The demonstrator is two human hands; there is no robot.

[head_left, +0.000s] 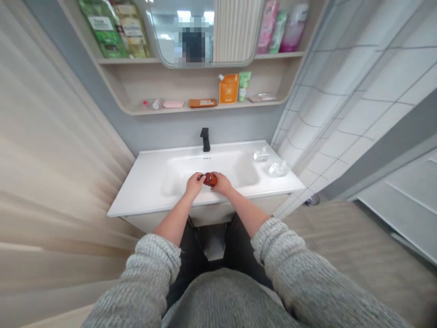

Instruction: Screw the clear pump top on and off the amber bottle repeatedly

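Over the front of the white sink (170, 175) I hold a small reddish-brown bottle (210, 179) on its side. My right hand (222, 183) wraps round the bottle's body from the right. On the left, my left hand (195, 184) pinches the bottle's dark top end, which is mostly hidden by the fingers. The black faucet (205, 139) stands behind the basin, apart from both hands.
A clear container (261, 155) and a crumpled clear plastic item (278, 169) sit on the counter's right side. Above hang a mirror (235, 32) and a shelf holding an orange pouch (229, 89), a green tube (243, 86) and several bottles.
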